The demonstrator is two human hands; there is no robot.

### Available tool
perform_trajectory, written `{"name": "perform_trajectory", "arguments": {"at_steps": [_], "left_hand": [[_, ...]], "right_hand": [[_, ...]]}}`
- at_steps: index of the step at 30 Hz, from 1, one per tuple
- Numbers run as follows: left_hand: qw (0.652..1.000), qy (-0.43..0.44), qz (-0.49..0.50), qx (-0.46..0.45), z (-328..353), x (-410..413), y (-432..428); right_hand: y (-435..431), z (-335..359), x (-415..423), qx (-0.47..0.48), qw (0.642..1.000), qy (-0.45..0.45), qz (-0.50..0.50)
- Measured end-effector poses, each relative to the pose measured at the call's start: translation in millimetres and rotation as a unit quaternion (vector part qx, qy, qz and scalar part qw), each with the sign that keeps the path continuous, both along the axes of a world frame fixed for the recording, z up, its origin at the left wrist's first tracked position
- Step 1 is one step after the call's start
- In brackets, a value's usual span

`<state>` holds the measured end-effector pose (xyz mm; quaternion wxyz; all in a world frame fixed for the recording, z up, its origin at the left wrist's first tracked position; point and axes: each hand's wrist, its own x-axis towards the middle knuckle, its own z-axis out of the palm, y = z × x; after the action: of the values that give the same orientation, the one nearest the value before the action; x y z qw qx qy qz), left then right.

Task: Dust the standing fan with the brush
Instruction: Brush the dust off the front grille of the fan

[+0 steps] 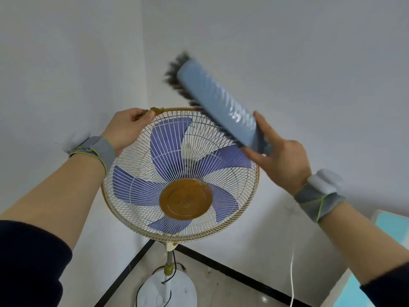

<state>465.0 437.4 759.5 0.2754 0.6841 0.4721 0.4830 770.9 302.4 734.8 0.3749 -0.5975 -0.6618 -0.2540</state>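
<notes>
**Q:** Setting?

**A:** White walls [287, 52] meet in a corner; tiled floor [221, 282] with a black skirting strip [234, 271] along its foot. I look steeply down on the standing fan [180, 173], which is tilted so its face turns up towards me.

**Q:** Nearest things first.

**A:** Both my forearms, in dark pushed-up sleeves, each with a grey wrist strap. My left hand [125, 127] is closed, fingers curled round the handle loop [155, 111] at the top of the fan's yellow rim. My right hand [281, 156] is partly closed: thumb and fingers clamp the near end of the brush [218, 103], index finger stretched along its side.

**Q:** Brush position?

**A:** Blue back towards me, dark bristles facing away. It runs up-left from my right hand across the upper right of the wire grille [194, 134]. Bristles touch the grille near the rim; the far end of the brush juts past the fan against the wall, blurred.

**Q:** Behind the grille?

**A:** Purple blades [132, 187] and a brown centre cap [186, 200].

**Q:** Farthest?

**A:** Pole [169, 258] with a green collar, round white base [177, 291] on the floor, black cable looped by the base. White cord [292, 273] hangs at right; a turquoise surface [387, 229] shows at the right edge.
</notes>
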Motion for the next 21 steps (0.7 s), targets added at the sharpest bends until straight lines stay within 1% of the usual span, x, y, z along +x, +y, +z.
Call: {"name": "perform_trajectory", "arguments": {"at_steps": [3,6,11,14,18,21], "left_hand": [[1.000,-0.001,0.001,0.001,0,-1,-1],[1.000,-0.003,0.010,0.004,0,-2,0],[1.000,-0.001,0.009,0.013,-1,2,2],[1.000,-0.004,0.002,0.015,-1,4,2],[1.000,-0.010,0.000,0.018,-1,5,4],[1.000,-0.013,0.002,0.018,-1,6,3]], "right_hand": [[6,0,10,-0.049,0.996,0.061,-0.044],[5,-26,6,-0.106,0.992,0.063,-0.029],[-3,-70,-9,-0.087,0.992,0.081,0.034],[-6,-91,-15,-0.068,0.995,0.054,0.039],[-11,-101,-15,-0.032,0.998,0.017,0.048],[-17,-114,-10,-0.057,0.996,-0.045,0.058]]}}
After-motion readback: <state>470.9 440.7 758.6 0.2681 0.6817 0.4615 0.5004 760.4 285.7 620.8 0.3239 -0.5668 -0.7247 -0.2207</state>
